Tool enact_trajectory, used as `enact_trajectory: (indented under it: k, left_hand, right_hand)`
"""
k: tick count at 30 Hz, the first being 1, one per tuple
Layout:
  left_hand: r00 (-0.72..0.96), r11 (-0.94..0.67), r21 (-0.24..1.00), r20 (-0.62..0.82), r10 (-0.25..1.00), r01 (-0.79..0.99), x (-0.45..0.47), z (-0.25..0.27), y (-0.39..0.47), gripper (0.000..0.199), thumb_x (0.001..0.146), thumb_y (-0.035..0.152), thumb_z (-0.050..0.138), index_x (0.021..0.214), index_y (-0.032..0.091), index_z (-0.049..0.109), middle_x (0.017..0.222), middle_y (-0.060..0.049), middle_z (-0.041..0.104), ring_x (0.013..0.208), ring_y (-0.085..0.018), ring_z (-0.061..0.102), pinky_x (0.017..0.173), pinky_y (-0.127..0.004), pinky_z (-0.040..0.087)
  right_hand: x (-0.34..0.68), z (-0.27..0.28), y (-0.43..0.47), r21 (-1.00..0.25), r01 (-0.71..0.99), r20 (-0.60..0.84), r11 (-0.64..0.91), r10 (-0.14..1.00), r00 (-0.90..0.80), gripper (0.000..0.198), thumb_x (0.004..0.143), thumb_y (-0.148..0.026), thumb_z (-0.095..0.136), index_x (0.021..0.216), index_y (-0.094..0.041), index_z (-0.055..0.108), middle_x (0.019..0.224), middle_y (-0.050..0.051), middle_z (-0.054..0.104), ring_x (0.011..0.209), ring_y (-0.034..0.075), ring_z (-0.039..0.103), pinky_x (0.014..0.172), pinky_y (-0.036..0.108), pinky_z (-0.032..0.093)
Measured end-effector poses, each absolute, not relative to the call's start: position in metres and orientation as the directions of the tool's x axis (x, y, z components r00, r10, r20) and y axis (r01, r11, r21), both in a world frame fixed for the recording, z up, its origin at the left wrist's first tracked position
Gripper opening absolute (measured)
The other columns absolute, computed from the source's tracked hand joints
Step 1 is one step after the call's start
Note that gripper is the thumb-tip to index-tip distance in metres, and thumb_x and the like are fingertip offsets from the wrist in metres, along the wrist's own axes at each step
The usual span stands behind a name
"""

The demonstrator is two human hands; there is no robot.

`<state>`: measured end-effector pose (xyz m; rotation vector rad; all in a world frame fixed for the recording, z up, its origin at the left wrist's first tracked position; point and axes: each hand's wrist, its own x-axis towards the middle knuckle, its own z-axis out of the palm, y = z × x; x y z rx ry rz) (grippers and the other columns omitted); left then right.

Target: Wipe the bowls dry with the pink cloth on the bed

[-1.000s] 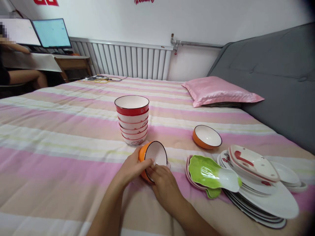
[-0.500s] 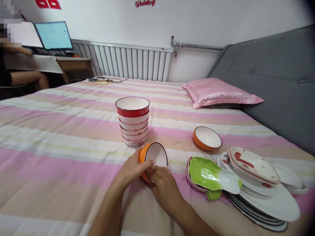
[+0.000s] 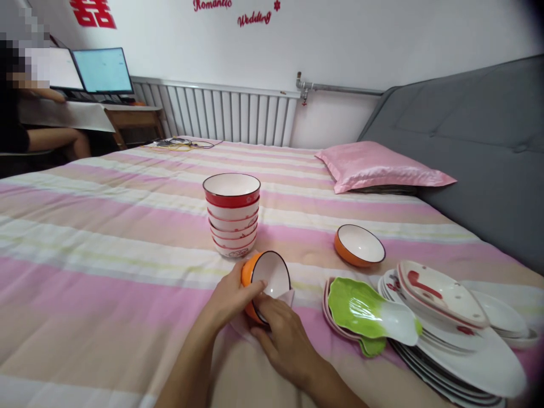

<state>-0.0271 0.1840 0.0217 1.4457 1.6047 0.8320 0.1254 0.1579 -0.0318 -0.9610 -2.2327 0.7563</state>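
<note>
An orange bowl (image 3: 272, 275) with a white inside and dark rim is tilted on its side, its mouth facing right. My left hand (image 3: 232, 297) grips it from the left, thumb over the rim. At the bowl's lower rim, my right hand (image 3: 283, 334) is closed on a thin pale cloth (image 3: 288, 296), whose corner shows beyond the fingers; the rest is mostly hidden. Just behind stands a stack of white and red bowls (image 3: 233, 218). Another orange bowl (image 3: 360, 245) rests upright to the right.
On the right lie green leaf-shaped dishes (image 3: 361, 306), a pile of white plates (image 3: 488, 357) and a patterned dish (image 3: 442, 289) on top. A pink pillow (image 3: 382, 164) lies near the grey headboard (image 3: 459, 113). Cables (image 3: 182, 144) lie on the far bed edge; a person (image 3: 55, 139) sits at a desk.
My right hand has shifted slightly down along the bowl's rim, and more of the cloth's corner shows. My left hand keeps its hold. The whole view has tilted slightly upward.
</note>
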Motion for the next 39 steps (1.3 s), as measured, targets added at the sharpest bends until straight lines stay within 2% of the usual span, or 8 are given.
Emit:
enact_trajectory:
  k: [4,8,12,17,23,27,33,39]
  left_hand:
    - [-0.071,0.148,0.856,-0.130,0.989,0.495,-0.026,0.022,0.185,0.056,0.073,0.037,0.054,0.126,0.018,0.050,0.112,-0.009,0.065,0.103,-0.030,0.060,0.088,-0.037,0.043]
    - [-0.107,0.162,0.854,-0.125,0.986,0.494,-0.024,0.023,0.186,0.052,0.073,0.038,0.051,0.121,0.018,0.053,0.105,-0.009,0.067,0.099,-0.030,0.061,0.086,-0.037,0.044]
    - [-0.131,0.151,0.862,-0.098,0.986,0.484,-0.026,0.020,0.186,0.050,0.074,0.036,0.051,0.120,0.019,0.056,0.107,-0.008,0.067,0.098,-0.029,0.060,0.085,-0.037,0.044]
    - [-0.093,0.059,0.947,-0.031,0.995,0.315,-0.034,0.016,0.186,0.049,0.075,0.033,0.052,0.122,0.021,0.057,0.115,-0.006,0.065,0.103,-0.027,0.058,0.088,-0.035,0.043]
    - [-0.007,0.112,0.990,-0.112,0.994,0.088,-0.038,0.022,0.183,0.044,0.076,0.030,0.049,0.117,0.016,0.060,0.106,-0.006,0.068,0.100,-0.028,0.060,0.082,-0.035,0.046]
    - [0.021,0.188,0.982,-0.188,0.982,-0.010,-0.036,0.032,0.178,0.042,0.075,0.030,0.051,0.115,0.017,0.060,0.100,-0.005,0.070,0.092,-0.027,0.062,0.075,-0.034,0.047]
    - [0.023,0.094,0.983,-0.092,0.995,-0.155,-0.023,0.037,0.176,0.050,0.077,0.040,0.059,0.121,0.016,0.055,0.109,-0.011,0.066,0.101,-0.029,0.059,0.080,-0.036,0.046]
    - [-0.071,0.116,0.986,-0.125,0.990,-0.124,-0.020,0.024,0.184,0.061,0.072,0.054,0.063,0.117,0.014,0.055,0.108,-0.014,0.064,0.101,-0.029,0.058,0.079,-0.035,0.046]
  right_hand:
    - [0.126,-0.034,0.157,-0.717,0.375,0.346,0.588,0.767,-0.541,0.058,0.081,-0.015,0.052,0.136,-0.018,0.034,0.131,0.009,0.053,0.117,0.020,0.051,0.099,0.033,0.042]
    - [0.127,-0.033,0.159,-0.680,0.348,0.372,0.645,0.713,-0.594,0.060,0.082,-0.016,0.052,0.138,-0.017,0.033,0.134,0.010,0.051,0.124,0.021,0.046,0.104,0.036,0.038]
    - [0.129,-0.030,0.163,-0.640,0.380,0.328,0.668,0.685,-0.651,0.051,0.082,-0.010,0.047,0.133,-0.017,0.043,0.134,0.010,0.052,0.123,0.020,0.048,0.102,0.035,0.040]
    - [0.134,-0.023,0.168,-0.522,0.415,0.352,0.745,0.632,-0.690,0.052,0.078,-0.003,0.043,0.126,-0.020,0.052,0.132,0.007,0.055,0.121,0.019,0.050,0.100,0.038,0.039]
    - [0.145,-0.022,0.178,-0.376,0.509,0.396,0.774,0.631,-0.667,0.044,0.083,-0.005,0.047,0.117,-0.031,0.057,0.121,-0.002,0.063,0.115,0.020,0.053,0.109,0.050,0.017]
    - [0.146,-0.037,0.186,-0.290,0.509,0.602,0.810,0.568,-0.561,0.034,0.090,-0.011,0.046,0.109,-0.035,0.061,0.110,-0.006,0.069,0.110,0.017,0.054,0.110,0.046,0.008]
    - [0.150,-0.038,0.192,-0.277,0.550,0.691,0.788,0.561,-0.456,0.031,0.091,-0.012,0.046,0.105,-0.033,0.064,0.110,-0.006,0.068,0.115,0.017,0.051,0.108,0.042,0.015]
    - [0.147,-0.037,0.187,-0.226,0.580,0.650,0.783,0.565,-0.509,0.041,0.087,-0.002,0.039,0.111,-0.028,0.060,0.111,-0.001,0.068,0.108,0.021,0.057,0.106,0.049,0.018]
